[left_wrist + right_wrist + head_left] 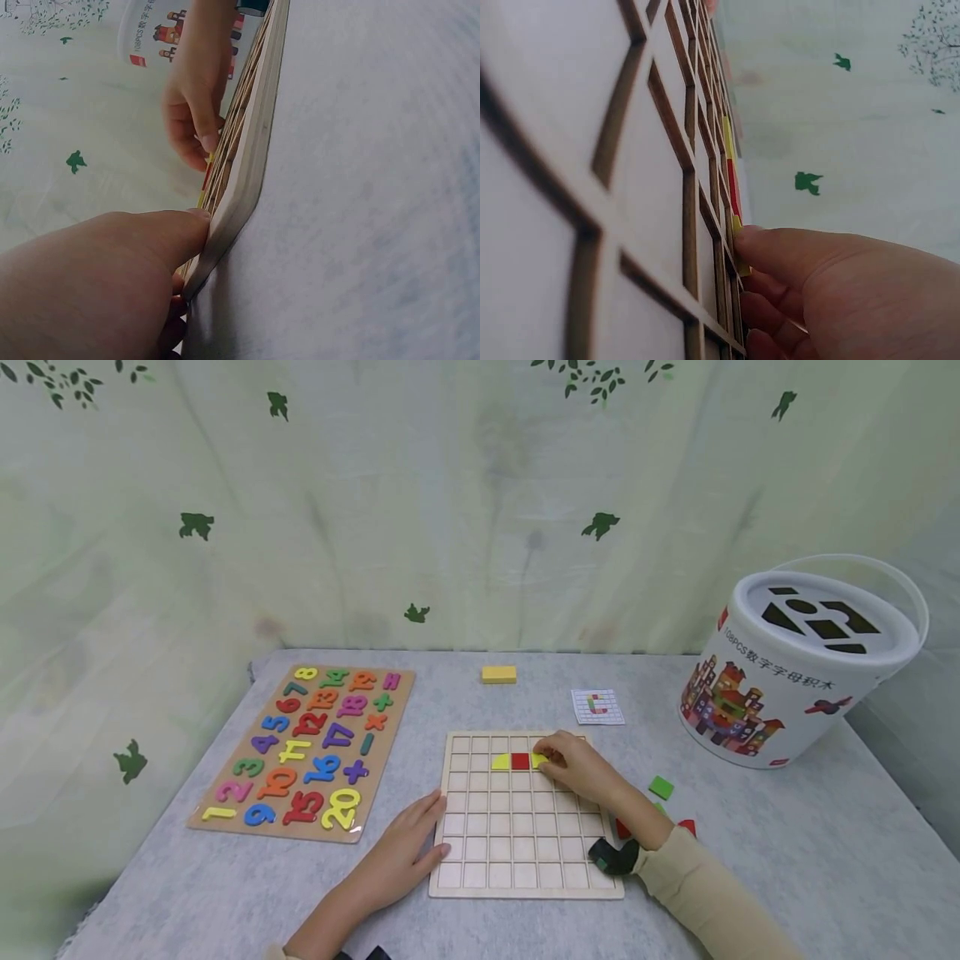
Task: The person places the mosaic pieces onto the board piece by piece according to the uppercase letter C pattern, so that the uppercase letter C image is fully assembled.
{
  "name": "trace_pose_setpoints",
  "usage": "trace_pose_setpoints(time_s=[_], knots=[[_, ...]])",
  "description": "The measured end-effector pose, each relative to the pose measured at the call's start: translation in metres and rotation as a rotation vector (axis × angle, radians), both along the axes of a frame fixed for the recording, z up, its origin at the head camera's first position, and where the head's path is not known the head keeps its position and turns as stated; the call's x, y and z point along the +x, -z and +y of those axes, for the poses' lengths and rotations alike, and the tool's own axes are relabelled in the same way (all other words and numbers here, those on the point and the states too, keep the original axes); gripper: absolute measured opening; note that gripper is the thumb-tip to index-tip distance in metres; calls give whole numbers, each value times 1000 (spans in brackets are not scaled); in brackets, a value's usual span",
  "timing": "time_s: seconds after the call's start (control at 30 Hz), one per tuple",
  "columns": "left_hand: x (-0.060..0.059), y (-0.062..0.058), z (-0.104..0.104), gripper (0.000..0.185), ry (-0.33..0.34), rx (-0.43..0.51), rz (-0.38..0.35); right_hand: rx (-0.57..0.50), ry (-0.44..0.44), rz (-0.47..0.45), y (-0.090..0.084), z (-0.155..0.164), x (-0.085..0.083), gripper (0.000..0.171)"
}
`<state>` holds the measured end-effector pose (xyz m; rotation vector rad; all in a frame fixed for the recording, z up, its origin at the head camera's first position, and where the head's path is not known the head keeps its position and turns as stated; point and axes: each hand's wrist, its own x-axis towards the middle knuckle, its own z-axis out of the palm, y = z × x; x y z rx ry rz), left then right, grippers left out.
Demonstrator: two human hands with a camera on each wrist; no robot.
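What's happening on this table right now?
A person is filling a wooden grid board with coloured pieces. The right hand pinches a yellow piece into a cell beside a red square and a yellow quarter-round piece. The left hand rests against the board's left edge. A pattern card, bucket and number puzzle sit nearby.

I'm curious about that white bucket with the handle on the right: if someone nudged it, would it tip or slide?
The white bucket looks broad and squat, so it would probably slide on the grey table rather than tip. Its thin handle and plastic look suggest light walls; its weight depends on contents, which are hidden.
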<state>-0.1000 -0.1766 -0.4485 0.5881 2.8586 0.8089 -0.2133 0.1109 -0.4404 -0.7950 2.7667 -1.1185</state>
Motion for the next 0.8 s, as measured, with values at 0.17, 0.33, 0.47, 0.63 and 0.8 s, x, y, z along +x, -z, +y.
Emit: trace_pose_setpoints(time_s=[0.17, 0.33, 0.47, 0.63, 0.8], knots=[[0, 1, 0, 63, 2, 2, 2, 8, 24, -22, -1, -3, 1, 20], [-1, 0, 0, 63, 0, -9, -10, -3, 30, -70, -4, -2, 3, 20], [-1, 0, -1, 63, 0, -11, -11, 0, 13, -114, -10, 3, 3, 28], [0, 2, -1, 63, 7, -6, 8, -47, 3, -133, -28, 18, 10, 40], [0, 2, -1, 62, 8, -9, 13, -49, 15, -41, -46, 41, 21, 43]])
